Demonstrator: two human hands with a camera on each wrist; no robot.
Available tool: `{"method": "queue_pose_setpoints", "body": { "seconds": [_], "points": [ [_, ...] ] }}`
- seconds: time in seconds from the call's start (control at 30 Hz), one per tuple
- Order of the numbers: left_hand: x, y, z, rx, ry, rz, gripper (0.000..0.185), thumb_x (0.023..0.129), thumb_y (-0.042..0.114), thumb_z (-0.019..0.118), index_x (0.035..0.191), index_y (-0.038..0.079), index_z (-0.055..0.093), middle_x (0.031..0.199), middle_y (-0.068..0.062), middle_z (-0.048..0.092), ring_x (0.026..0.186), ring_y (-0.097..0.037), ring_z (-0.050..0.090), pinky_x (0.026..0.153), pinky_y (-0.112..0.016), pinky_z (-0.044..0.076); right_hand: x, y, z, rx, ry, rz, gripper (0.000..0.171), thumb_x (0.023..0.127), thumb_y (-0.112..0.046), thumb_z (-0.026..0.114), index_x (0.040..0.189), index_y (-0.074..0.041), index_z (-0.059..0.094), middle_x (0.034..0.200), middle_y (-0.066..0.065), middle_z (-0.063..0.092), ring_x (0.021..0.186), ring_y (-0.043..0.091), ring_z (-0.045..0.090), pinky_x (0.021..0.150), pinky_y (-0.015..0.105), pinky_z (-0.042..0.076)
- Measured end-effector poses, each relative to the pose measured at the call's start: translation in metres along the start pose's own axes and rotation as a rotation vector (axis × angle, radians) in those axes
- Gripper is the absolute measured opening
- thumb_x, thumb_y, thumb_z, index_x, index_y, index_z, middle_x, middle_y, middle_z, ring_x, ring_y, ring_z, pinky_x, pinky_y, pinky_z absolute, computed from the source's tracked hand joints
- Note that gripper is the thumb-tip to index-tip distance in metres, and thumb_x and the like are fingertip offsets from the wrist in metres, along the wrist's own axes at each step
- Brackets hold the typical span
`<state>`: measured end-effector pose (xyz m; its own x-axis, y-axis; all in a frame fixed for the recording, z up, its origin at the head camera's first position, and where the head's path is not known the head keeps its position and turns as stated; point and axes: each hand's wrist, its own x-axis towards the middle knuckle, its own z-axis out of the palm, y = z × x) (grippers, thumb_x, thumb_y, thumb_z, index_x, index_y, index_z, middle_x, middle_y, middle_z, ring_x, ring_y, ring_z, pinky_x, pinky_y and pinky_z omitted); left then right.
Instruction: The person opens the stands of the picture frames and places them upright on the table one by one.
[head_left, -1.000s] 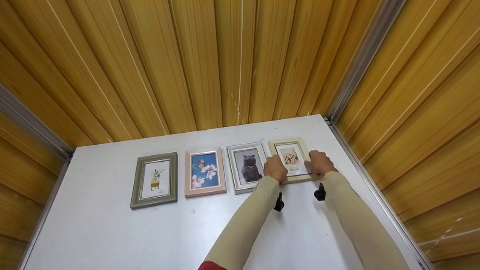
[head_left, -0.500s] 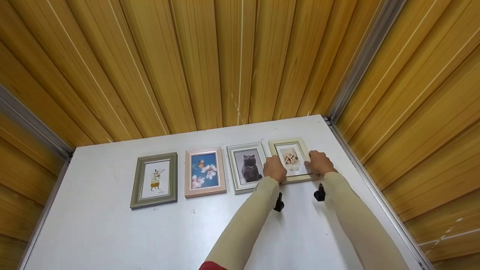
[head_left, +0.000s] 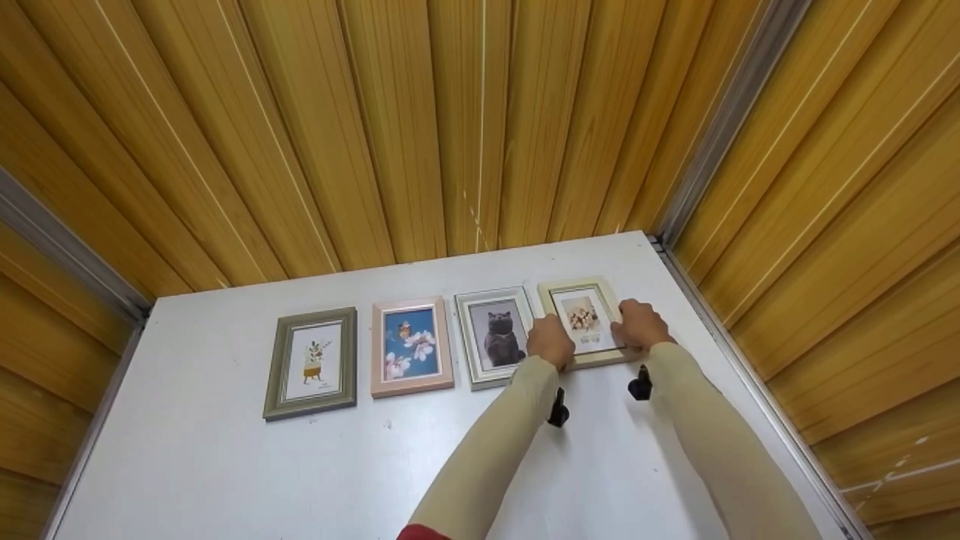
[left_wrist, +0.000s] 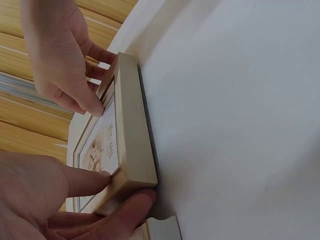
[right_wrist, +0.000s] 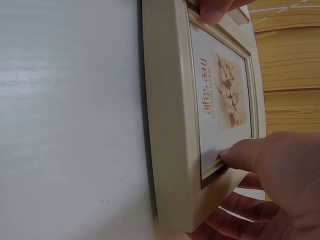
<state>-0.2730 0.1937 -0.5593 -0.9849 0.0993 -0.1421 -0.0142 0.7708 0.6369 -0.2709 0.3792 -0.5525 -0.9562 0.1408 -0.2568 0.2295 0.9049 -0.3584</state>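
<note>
White panel (head_left: 225,465) carries everything, wood-look planks (head_left: 375,135) past it. Four frames in a row on it. Taking the cat frame (head_left: 495,334) as landmark: olive frame (head_left: 310,363) well left, pink frame (head_left: 412,346) just left, cream frame (head_left: 585,319) just right, slim gap.

Cream frame is the one being worked; I'd call it a seat-and-straighten step. Doing it well: bring the back evenly against the panel, both sides together; level it by the row the cat frame sets; match the spacing. A dark line shows along its back edge, can't tell if shadow or gap, so check before releasing.

Left hand (head_left: 551,341) is on the edge facing the cat frame, right hand (head_left: 643,326) on the edge away from it, both toward the lower end. Fingers (right_wrist: 240,220) are clamped on the cream frame at both sides, curled round the outer edges, thumbs (left_wrist: 87,181) on the front. Left ones sit tight by the cat frame; a careless exit could nudge it. Go light with the thumbs near the flower print (right_wrist: 230,95).

Lettering (right_wrist: 205,90) is at the person's end, so top points to the planks, as the cat frame's does; long axis top to bottom, roughly parallel with it. Small tilt: hard to judge.
</note>
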Motion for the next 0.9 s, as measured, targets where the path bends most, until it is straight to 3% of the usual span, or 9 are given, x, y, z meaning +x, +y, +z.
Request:
{"method": "queue_pose_setpoints", "body": {
  "seconds": [0.27, 0.57, 0.9],
  "points": [
    [-0.0015, -0.0031, -0.0001, -0.018, 0.027, 0.023, 0.014, 0.087, 0.003, 0.071, 0.073, 0.006, 0.071, 0.08, -0.011, 0.074, 0.068, -0.019, 0.065, 0.059, -0.039, 0.057, -0.0012, -0.0012, -0.0031, 0.014, 0.04, -0.012, 0.046, 0.102, -0.02, 0.059, 0.137, 0.008, 0.051, 0.132, 0.033, 0.059, 0.113, 0.046, 0.061, 0.092, 0.061, 0.049],
    [-0.0071, -0.0005, -0.0022, -0.026, 0.079, 0.036, 0.008, 0.091, 0.007, 0.07, 0.09, 0.002, 0.076, 0.091, -0.016, 0.076, 0.08, -0.027, 0.074, 0.063, -0.042, 0.059, -0.007, 0.0039, -0.0038, 0.085, 0.158, -0.036, 0.053, 0.103, -0.022, 0.059, 0.145, 0.006, 0.046, 0.14, 0.033, 0.054, 0.121, 0.052, 0.057, 0.095, 0.064, 0.047],
    [-0.0094, -0.0058, -0.0058, -0.091, 0.203, 0.133, 0.005, 0.085, 0.004, 0.072, 0.09, 0.004, 0.071, 0.089, -0.016, 0.075, 0.084, -0.035, 0.074, 0.065, -0.048, 0.057, -0.0085, 0.0007, -0.0071, 0.1, 0.318, -0.045, 0.054, 0.101, -0.024, 0.058, 0.146, 0.004, 0.047, 0.118, 0.028, 0.062, 0.106, 0.047, 0.063, 0.084, 0.062, 0.049]
  ]
}}
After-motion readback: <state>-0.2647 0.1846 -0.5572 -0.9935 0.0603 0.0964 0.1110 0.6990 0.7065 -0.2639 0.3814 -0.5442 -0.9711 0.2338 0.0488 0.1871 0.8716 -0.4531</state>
